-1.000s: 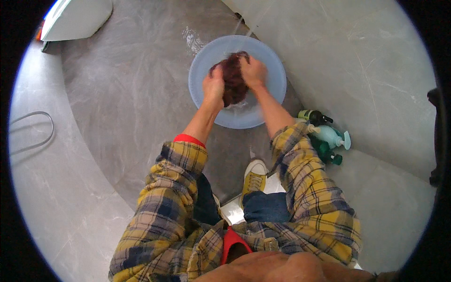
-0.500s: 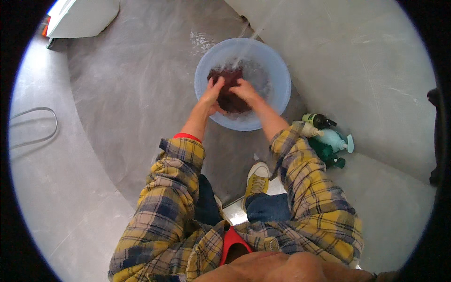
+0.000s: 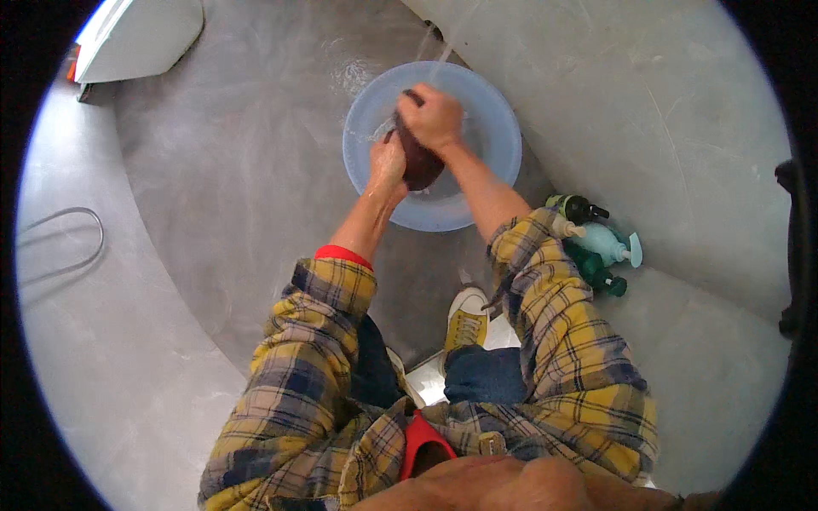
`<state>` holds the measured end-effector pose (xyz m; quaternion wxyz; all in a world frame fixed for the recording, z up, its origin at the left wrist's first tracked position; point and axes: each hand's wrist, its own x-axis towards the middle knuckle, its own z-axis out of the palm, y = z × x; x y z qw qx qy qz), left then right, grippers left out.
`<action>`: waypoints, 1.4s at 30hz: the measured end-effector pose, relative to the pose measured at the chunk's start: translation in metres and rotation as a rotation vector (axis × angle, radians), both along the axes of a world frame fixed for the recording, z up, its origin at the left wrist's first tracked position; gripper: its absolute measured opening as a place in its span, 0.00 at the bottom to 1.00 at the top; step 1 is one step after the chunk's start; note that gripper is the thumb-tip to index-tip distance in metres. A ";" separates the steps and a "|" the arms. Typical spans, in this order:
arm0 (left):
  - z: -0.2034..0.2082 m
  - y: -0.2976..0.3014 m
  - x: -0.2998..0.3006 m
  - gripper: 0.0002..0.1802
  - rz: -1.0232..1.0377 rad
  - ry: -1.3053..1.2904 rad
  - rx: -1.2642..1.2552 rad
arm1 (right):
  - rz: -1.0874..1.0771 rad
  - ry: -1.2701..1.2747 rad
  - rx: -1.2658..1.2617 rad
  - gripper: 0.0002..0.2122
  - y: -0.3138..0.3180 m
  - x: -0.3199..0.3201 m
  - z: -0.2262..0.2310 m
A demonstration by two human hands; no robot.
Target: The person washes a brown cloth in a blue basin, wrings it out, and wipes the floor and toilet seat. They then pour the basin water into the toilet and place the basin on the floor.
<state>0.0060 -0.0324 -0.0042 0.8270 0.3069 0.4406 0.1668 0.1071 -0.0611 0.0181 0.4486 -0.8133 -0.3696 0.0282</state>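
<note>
A dark maroon wet cloth (image 3: 423,165) is bunched up between my hands over a light blue plastic basin (image 3: 504,162). My right hand (image 3: 433,117) is closed around its upper part, and a bit of cloth pokes out above the fist. Lower down on the left side, my left hand (image 3: 388,162) grips the cloth, its fingers partly hidden behind it. Water glistens on my left wrist. A thin stream of water (image 3: 446,49) comes down at the basin's far edge, and some water lies inside the basin.
Several pump bottles, among them a pale aqua bottle (image 3: 600,244) and a dark green bottle (image 3: 590,266), stand by the wall right of the basin. A white fixture (image 3: 141,38) is at the far left. A curved metal bar (image 3: 100,226) shows at the left.
Both hands, loosely spread on the cloth in the basin before, now hold it bunched and raised. My right hand has moved farther away and closed on the cloth. The view has shifted slightly.
</note>
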 end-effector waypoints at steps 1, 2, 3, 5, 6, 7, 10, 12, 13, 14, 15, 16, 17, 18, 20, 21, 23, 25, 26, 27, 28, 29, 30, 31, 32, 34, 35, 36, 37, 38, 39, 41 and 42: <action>0.004 -0.001 0.000 0.20 -0.037 0.031 0.068 | -0.080 0.029 -0.025 0.12 -0.007 0.013 -0.016; 0.007 0.000 0.004 0.19 -0.058 0.024 0.102 | -0.097 -0.009 -0.042 0.12 -0.017 0.023 -0.031; 0.010 0.004 0.003 0.18 -0.068 0.021 0.134 | -0.117 -0.055 -0.054 0.12 -0.029 0.028 -0.045; 0.014 0.009 -0.006 0.18 -0.069 0.068 0.170 | -0.141 -0.062 -0.302 0.14 -0.057 0.035 -0.065; 0.015 0.014 -0.009 0.19 -0.053 0.105 0.174 | -0.151 -0.035 -0.482 0.17 -0.067 0.043 -0.071; 0.015 0.016 -0.013 0.19 -0.039 0.103 0.196 | -0.142 -0.091 -0.501 0.19 -0.077 0.044 -0.075; 0.013 0.027 -0.028 0.33 -0.226 0.335 0.175 | -0.100 -0.151 -0.659 0.33 -0.096 0.040 -0.083; 0.006 0.026 -0.031 0.43 -0.349 0.387 0.194 | -0.131 0.037 -0.747 0.32 -0.091 0.029 -0.087; 0.002 0.025 -0.033 0.42 -0.356 0.371 0.116 | -0.146 0.116 -0.752 0.31 -0.086 0.014 -0.089; -0.005 0.020 -0.032 0.42 -0.342 0.387 0.042 | 0.010 0.327 -0.545 0.28 -0.073 0.008 -0.088; -0.013 0.016 -0.029 0.42 -0.352 0.382 -0.031 | 0.129 0.571 -0.404 0.25 -0.062 0.002 -0.085; -0.020 0.019 -0.031 0.41 -0.325 0.249 -0.133 | 0.165 0.688 -0.229 0.21 -0.054 -0.010 -0.079; -0.028 0.022 -0.030 0.41 -0.314 0.104 -0.229 | 0.153 0.842 -0.120 0.17 -0.044 -0.023 -0.071; -0.035 0.027 -0.035 0.42 -0.298 -0.040 -0.332 | 0.260 0.813 -0.058 0.15 -0.035 -0.035 -0.057; -0.048 0.040 -0.037 0.38 -0.208 -0.139 -0.370 | 0.413 0.771 0.036 0.12 -0.026 -0.060 -0.023; -0.054 0.045 -0.033 0.36 -0.170 -0.250 -0.377 | 0.466 0.737 0.068 0.11 -0.024 -0.068 -0.006; -0.061 0.045 -0.020 0.34 -0.241 -0.711 -0.346 | 0.501 0.438 0.211 0.13 -0.024 -0.086 0.023; -0.059 0.028 -0.008 0.33 -0.240 -1.110 -0.296 | 0.401 0.224 0.087 0.12 -0.022 -0.085 0.036; -0.053 0.020 -0.005 0.32 -0.238 -1.314 -0.258 | 0.368 0.124 0.079 0.12 -0.016 -0.076 0.036; -0.045 0.012 -0.005 0.27 -0.116 -1.048 -0.228 | 0.345 0.010 0.096 0.12 -0.011 -0.063 0.032; -0.034 0.004 -0.007 0.22 0.029 -0.554 -0.274 | 0.230 0.010 0.055 0.12 -0.002 -0.045 0.025; -0.022 -0.005 -0.010 0.19 0.071 -0.258 -0.267 | 0.119 0.016 0.006 0.12 0.007 -0.026 0.015; -0.010 -0.006 -0.009 0.17 0.022 -0.088 -0.096 | 0.065 -0.005 0.031 0.13 0.006 -0.004 0.004; 0.000 -0.006 -0.008 0.15 -0.044 -0.027 0.106 | -0.001 -0.008 0.015 0.14 -0.001 0.014 -0.008; 0.009 -0.005 -0.008 0.14 -0.081 -0.013 0.084 | -0.025 -0.032 0.027 0.14 -0.009 0.023 -0.022; 0.020 -0.006 -0.005 0.16 -0.093 0.060 0.124 | -0.088 -0.026 -0.094 0.16 -0.037 0.037 -0.047; 0.025 -0.004 -0.005 0.18 -0.093 0.096 0.155 | -0.105 0.001 -0.222 0.18 -0.050 0.042 -0.057; 0.026 -0.001 -0.006 0.20 -0.123 0.154 0.164 | -0.137 0.015 -0.311 0.19 -0.065 0.048 -0.066; 0.026 0.001 -0.009 0.23 -0.156 0.218 0.155 | -0.163 0.033 -0.414 0.20 -0.080 0.053 -0.074; 0.024 0.004 -0.010 0.25 -0.213 0.293 0.129 | -0.222 0.056 -0.533 0.22 -0.088 0.054 -0.084; 0.021 0.007 -0.014 0.28 -0.217 0.315 0.168 | -0.212 0.022 -0.513 0.24 -0.092 0.052 -0.093; 0.011 0.015 -0.024 0.35 -0.249 0.395 0.204 | -0.232 -0.024 -0.524 0.29 -0.097 0.041 -0.109; 0.006 0.018 -0.029 0.44 -0.341 0.354 0.195 | -0.172 0.042 -0.623 0.33 -0.092 0.033 -0.115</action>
